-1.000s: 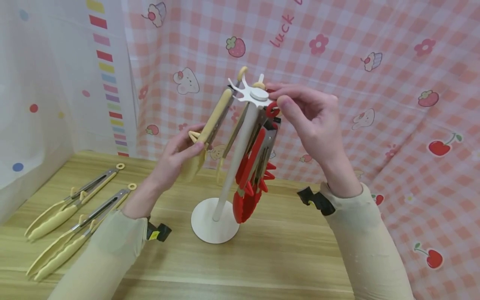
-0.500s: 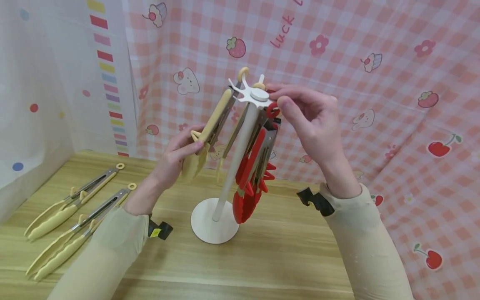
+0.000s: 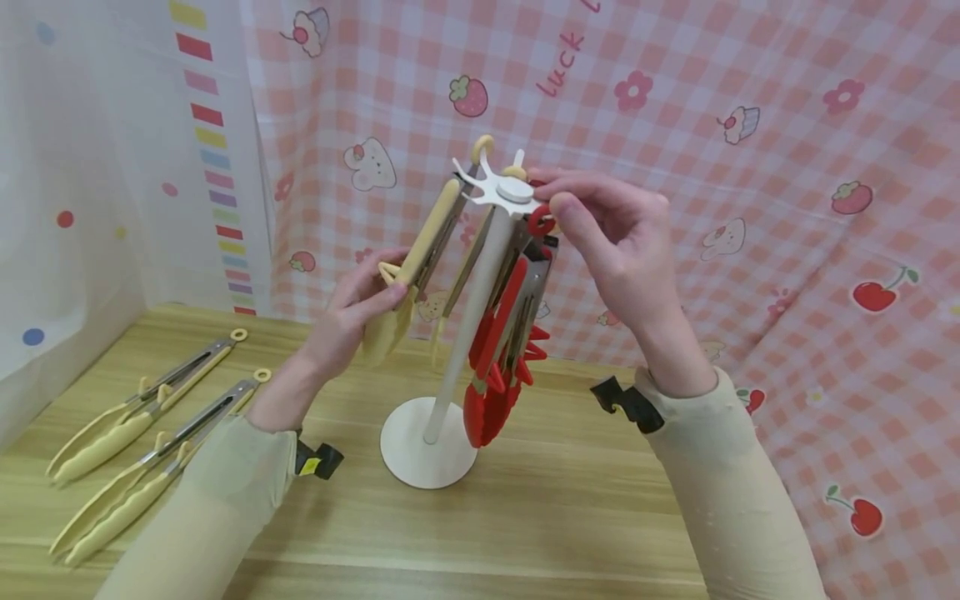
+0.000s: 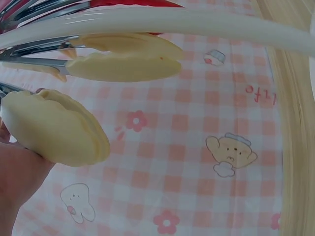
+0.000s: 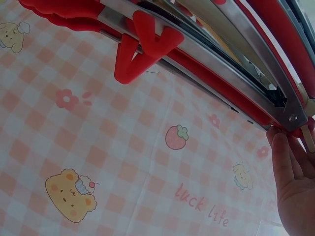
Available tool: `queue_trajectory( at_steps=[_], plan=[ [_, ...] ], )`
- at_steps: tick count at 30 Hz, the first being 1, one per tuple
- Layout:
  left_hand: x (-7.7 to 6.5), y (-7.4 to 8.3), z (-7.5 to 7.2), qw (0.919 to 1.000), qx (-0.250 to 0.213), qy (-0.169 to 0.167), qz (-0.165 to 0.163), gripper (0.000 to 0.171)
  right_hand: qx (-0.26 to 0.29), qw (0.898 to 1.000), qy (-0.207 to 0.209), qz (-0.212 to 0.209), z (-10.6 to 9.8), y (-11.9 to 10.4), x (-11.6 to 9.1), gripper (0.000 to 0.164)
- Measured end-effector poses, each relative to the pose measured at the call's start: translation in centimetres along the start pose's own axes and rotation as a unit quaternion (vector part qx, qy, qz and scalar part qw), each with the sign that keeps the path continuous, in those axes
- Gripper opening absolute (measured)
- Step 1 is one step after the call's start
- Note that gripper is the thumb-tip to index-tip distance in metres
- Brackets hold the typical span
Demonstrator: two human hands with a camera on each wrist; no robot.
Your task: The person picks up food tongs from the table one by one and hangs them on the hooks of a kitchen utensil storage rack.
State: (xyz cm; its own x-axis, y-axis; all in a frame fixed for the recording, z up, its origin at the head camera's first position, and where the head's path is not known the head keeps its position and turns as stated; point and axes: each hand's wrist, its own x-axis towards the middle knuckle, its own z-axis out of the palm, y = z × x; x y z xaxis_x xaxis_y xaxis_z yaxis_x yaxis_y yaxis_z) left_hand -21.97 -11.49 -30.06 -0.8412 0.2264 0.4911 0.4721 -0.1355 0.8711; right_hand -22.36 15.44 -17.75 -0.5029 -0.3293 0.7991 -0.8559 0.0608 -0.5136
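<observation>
"Checked cloth (image 3: 675,50) backs the desk (image 3: 570,517). And the held yellow tongs (image 3: 430,233)?"

"Left hand (image 3: 341,317) pinches them, long axis slanting up rightward to the rack (image 3: 469,333)."

"Right hand (image 3: 628,242)?"

"At its top; cannot tell if pinching."

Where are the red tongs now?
In the head view, the red tongs hang at right on the white stand, below and left of the right hand, across from the yellow tongs in the left hand.

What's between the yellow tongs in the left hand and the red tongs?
Another pair of yellow tongs, hanging, then the white pole, nearest the red tongs. Head view shows both; left wrist view shows the same order.
</observation>
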Motion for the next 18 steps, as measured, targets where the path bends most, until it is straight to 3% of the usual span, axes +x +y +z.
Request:
queue_trajectory(
  at_steps=[4, 9, 18],
  plan=[
    [0.2, 0.0, 0.0, 0.9999, 0.017, -0.002, 0.002, 0.047, -0.008, 1.0, 0.002, -0.004, 0.0, 0.1, 0.0, 0.043],
    [0.2, -0.2, -0.3, 0.9998, 0.005, -0.014, 0.015, 0.037, -0.013, 1.0, 0.004, -0.003, 0.1, 0.1, -0.1, 0.038],
    [0.6, -0.3, -1.2, 0.9985, -0.018, -0.05, 0.017, 0.039, -0.018, 1.0, 0.007, -0.005, 0.0, 0.2, -0.1, 0.045]
  ],
)
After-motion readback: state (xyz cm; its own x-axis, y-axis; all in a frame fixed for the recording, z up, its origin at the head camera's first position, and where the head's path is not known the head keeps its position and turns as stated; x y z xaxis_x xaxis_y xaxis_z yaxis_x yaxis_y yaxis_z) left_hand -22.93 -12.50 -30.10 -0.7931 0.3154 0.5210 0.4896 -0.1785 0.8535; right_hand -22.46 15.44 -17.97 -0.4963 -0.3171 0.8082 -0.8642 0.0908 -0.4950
